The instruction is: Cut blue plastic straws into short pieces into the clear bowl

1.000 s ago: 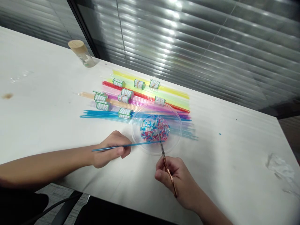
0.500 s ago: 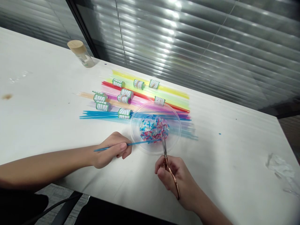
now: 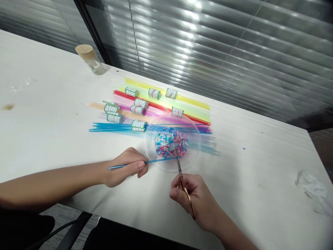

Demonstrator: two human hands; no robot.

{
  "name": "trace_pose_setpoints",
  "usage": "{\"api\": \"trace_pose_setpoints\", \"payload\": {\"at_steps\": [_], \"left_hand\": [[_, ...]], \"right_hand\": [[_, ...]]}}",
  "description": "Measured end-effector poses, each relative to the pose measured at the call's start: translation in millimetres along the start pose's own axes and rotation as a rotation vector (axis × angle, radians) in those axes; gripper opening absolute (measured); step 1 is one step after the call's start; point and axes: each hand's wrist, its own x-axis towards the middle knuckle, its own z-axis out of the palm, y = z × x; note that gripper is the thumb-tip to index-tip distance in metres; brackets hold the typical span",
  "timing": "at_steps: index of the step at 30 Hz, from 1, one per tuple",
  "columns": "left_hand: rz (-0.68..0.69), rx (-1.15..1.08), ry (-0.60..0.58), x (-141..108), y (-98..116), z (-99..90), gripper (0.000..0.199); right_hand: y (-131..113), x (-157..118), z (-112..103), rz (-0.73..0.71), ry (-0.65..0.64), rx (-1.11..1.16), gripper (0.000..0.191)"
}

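Note:
Pinched in my left hand (image 3: 127,166) is a thin blue strip (image 3: 158,160), whose right end reaches over the near side of a clear round bowl (image 3: 194,152). My right hand (image 3: 194,198) holds copper-handled scissors (image 3: 183,184). Their blades point away from me over the bowl and meet the strip near its right end; they look nearly closed. Inside the bowl lies a heap of small cut pieces (image 3: 169,142) in blue, red, white and pink. Behind and partly under the bowl are long strips in yellow, red, purple and blue (image 3: 104,127), some with paper bands (image 3: 138,125).
A jar with a beige lid (image 3: 85,52) stands at the back left of the white table (image 3: 52,139). Crumpled clear plastic (image 3: 310,184) lies at the far right. Window blinds (image 3: 208,41) rise behind the table's back edge.
My left hand and the blue strip have shifted slightly right. The scissors have moved a little left, and their blades have come closer together.

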Motion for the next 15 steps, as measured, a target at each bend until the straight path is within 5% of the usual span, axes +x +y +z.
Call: {"api": "trace_pose_setpoints", "payload": {"at_steps": [15], "left_hand": [[0.061,-0.017,0.001,3,2,0.4,0.046]], "right_hand": [[-5,-3,0,-0.01,-0.061,-0.022,0.051]]}}
